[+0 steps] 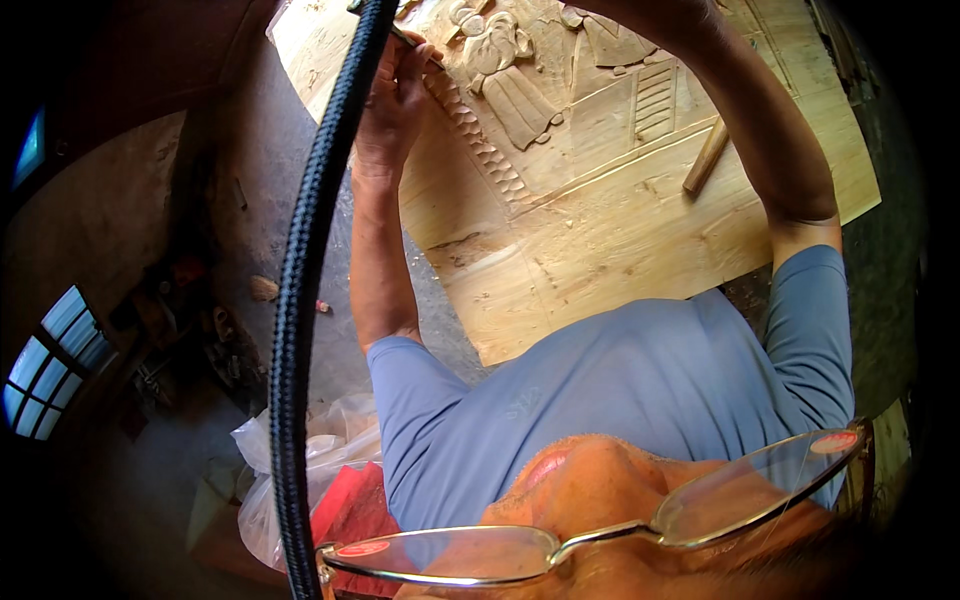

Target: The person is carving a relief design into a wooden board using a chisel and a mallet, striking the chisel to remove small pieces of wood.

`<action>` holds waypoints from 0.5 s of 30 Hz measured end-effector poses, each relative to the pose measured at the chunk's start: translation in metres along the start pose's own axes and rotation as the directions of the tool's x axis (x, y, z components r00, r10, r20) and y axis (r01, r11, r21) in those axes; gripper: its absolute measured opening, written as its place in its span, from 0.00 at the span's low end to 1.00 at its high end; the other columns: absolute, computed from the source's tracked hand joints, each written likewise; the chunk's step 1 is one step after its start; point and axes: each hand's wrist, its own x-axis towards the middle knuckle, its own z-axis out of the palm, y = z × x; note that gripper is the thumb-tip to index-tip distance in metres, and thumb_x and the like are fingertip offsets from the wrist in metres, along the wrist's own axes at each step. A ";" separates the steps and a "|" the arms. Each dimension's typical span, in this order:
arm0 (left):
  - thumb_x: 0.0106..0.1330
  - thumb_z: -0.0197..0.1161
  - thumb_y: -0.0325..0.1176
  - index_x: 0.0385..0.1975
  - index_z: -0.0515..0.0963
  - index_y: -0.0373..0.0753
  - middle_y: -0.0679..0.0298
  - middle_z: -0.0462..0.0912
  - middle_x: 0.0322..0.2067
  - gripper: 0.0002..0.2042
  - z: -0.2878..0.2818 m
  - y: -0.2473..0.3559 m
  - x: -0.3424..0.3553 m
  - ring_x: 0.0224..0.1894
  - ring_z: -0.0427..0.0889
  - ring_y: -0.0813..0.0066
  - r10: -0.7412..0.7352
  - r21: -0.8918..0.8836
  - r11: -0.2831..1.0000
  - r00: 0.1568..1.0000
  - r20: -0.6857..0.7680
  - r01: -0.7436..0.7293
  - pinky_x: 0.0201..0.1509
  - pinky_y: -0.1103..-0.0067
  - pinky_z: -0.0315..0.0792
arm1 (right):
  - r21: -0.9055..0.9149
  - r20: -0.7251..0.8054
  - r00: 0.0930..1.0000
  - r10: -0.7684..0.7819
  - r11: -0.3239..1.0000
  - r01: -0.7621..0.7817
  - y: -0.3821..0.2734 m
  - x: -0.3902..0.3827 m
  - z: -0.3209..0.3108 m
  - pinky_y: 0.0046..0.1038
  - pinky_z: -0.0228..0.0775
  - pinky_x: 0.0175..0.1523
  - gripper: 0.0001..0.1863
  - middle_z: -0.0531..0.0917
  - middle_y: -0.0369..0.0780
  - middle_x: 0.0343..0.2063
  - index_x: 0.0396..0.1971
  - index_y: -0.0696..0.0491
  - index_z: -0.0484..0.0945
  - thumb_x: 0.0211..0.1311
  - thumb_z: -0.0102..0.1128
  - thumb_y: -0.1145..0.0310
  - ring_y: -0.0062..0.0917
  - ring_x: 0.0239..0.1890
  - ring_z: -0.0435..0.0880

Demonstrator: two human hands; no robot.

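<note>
A pale wooden panel (560,250) carries a carved figure (510,95) in a long robe, a scalloped carved band (480,145) and a carved stepped strip (652,100). At the panel's upper left, my left hand (395,105) is closed on a thin dark tool (433,64), partly hidden by a black braided cord (318,200). My right hand (640,12) reaches past the top edge over the carving; its fingers are out of frame. A wooden rod (705,160) lies on the panel under my right forearm.
Dark grey floor (250,170) shows beside the panel. Plastic bags (265,450) and something red (350,490) are at the lower left, near dim clutter (170,340). A gridded window (50,360) is at the far left.
</note>
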 end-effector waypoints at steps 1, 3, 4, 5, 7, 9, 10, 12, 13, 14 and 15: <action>0.71 0.65 0.22 0.40 0.80 0.33 0.61 0.90 0.29 0.02 0.000 -0.002 -0.001 0.34 0.91 0.78 0.011 0.030 0.999 1.000 0.002 -0.011 0.39 0.81 0.82 | -0.002 0.006 1.000 -0.001 1.000 0.001 0.002 0.000 0.000 0.27 0.80 0.31 0.17 0.89 0.41 0.31 0.45 0.52 0.85 0.53 0.66 0.72 0.26 0.25 0.87; 0.71 0.65 0.23 0.40 0.80 0.34 0.61 0.90 0.29 0.02 -0.001 -0.004 -0.004 0.34 0.91 0.77 0.026 0.064 0.998 1.000 -0.008 -0.025 0.39 0.81 0.83 | 0.000 0.006 1.000 0.003 1.000 -0.003 0.002 -0.002 0.002 0.26 0.80 0.31 0.17 0.89 0.41 0.31 0.45 0.51 0.84 0.53 0.66 0.72 0.26 0.25 0.87; 0.71 0.65 0.23 0.39 0.81 0.34 0.62 0.91 0.30 0.02 -0.002 -0.003 -0.006 0.34 0.91 0.77 0.029 0.069 0.997 0.999 -0.021 -0.027 0.39 0.81 0.83 | 0.003 0.008 1.000 0.003 1.000 -0.003 0.002 -0.002 0.004 0.26 0.80 0.31 0.17 0.89 0.41 0.31 0.46 0.51 0.84 0.53 0.66 0.72 0.25 0.25 0.87; 0.71 0.66 0.23 0.39 0.81 0.35 0.62 0.91 0.30 0.02 -0.003 -0.002 -0.009 0.34 0.91 0.76 0.031 0.075 0.997 0.999 -0.035 -0.028 0.39 0.81 0.83 | 0.009 0.015 1.000 -0.002 1.000 0.002 0.001 -0.004 0.006 0.26 0.80 0.31 0.17 0.89 0.41 0.31 0.46 0.51 0.84 0.53 0.66 0.72 0.25 0.25 0.87; 0.70 0.67 0.26 0.38 0.81 0.37 0.62 0.91 0.30 0.02 0.000 -0.002 -0.007 0.32 0.91 0.73 0.103 0.174 0.980 0.994 -0.032 -0.096 0.37 0.80 0.82 | -0.007 0.020 1.000 0.007 1.000 -0.007 0.000 -0.003 0.002 0.26 0.80 0.30 0.18 0.89 0.41 0.31 0.46 0.51 0.84 0.53 0.66 0.72 0.25 0.25 0.87; 0.69 0.69 0.30 0.37 0.81 0.40 0.62 0.90 0.29 0.04 0.003 -0.001 -0.006 0.30 0.91 0.67 0.171 0.245 0.957 0.985 -0.033 -0.158 0.33 0.77 0.80 | -0.020 0.027 1.000 0.007 1.000 -0.007 0.002 -0.004 0.000 0.26 0.80 0.30 0.18 0.89 0.41 0.31 0.47 0.51 0.84 0.53 0.66 0.72 0.25 0.25 0.87; 0.69 0.69 0.30 0.37 0.81 0.40 0.62 0.90 0.28 0.04 0.004 0.000 -0.005 0.30 0.91 0.67 0.214 0.307 0.930 0.977 -0.006 -0.202 0.33 0.77 0.80 | -0.024 0.029 1.000 0.006 1.000 -0.005 0.003 -0.005 0.000 0.26 0.80 0.30 0.18 0.89 0.41 0.31 0.47 0.51 0.84 0.53 0.66 0.72 0.25 0.25 0.87; 0.69 0.70 0.31 0.37 0.81 0.40 0.61 0.89 0.28 0.04 0.002 0.006 -0.003 0.30 0.91 0.66 0.282 0.434 0.857 0.958 0.056 -0.278 0.32 0.76 0.79 | -0.017 0.036 0.999 0.004 1.000 -0.003 0.003 -0.008 0.002 0.26 0.80 0.30 0.18 0.89 0.41 0.31 0.47 0.50 0.84 0.53 0.66 0.72 0.25 0.25 0.87; 0.69 0.69 0.29 0.38 0.81 0.39 0.62 0.90 0.29 0.04 0.000 0.005 -0.004 0.31 0.91 0.69 0.188 0.298 0.937 0.982 0.014 -0.183 0.33 0.77 0.79 | -0.006 0.035 0.999 0.001 1.000 -0.001 0.003 -0.010 0.005 0.26 0.79 0.30 0.19 0.89 0.41 0.31 0.48 0.50 0.84 0.53 0.66 0.72 0.25 0.24 0.87; 0.69 0.68 0.26 0.40 0.81 0.38 0.63 0.90 0.29 0.04 -0.002 0.002 -0.003 0.32 0.91 0.72 0.115 0.172 0.979 0.993 -0.013 -0.111 0.35 0.79 0.80 | 0.007 0.038 0.999 -0.002 1.000 0.002 0.003 -0.011 0.008 0.26 0.79 0.30 0.19 0.89 0.40 0.31 0.48 0.50 0.84 0.54 0.66 0.72 0.25 0.24 0.86; 0.69 0.68 0.25 0.40 0.81 0.38 0.63 0.91 0.30 0.04 -0.004 -0.006 -0.004 0.33 0.91 0.74 0.027 0.004 1.000 1.000 0.004 -0.027 0.36 0.80 0.81 | 0.014 0.039 0.999 -0.005 1.000 0.005 0.004 -0.013 0.011 0.26 0.79 0.29 0.19 0.89 0.40 0.31 0.48 0.50 0.83 0.54 0.66 0.72 0.25 0.24 0.86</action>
